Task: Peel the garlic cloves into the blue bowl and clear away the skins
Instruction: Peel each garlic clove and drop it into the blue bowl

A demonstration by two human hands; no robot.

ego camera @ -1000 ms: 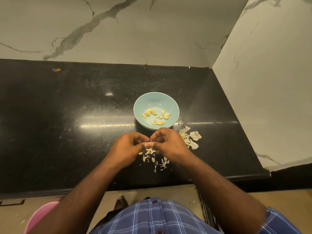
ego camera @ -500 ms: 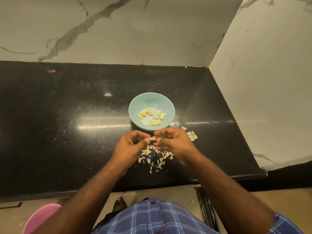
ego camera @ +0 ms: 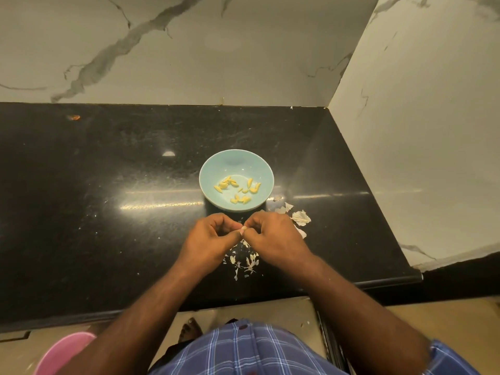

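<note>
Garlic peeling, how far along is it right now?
Done: a number of peeled cloves lie in the blue bowl. In hand: the left hand and right hand meet fingertip to fingertip just in front of the bowl, pinching something small, probably a clove. Left: the skins beside the bowl and the smaller scraps under the hands lie uncleared on the black counter.

Blue bowl (ego camera: 208,169) upright on counter, yellow peeled cloves (ego camera: 237,189) inside; white skins (ego camera: 300,217) beside.
</note>
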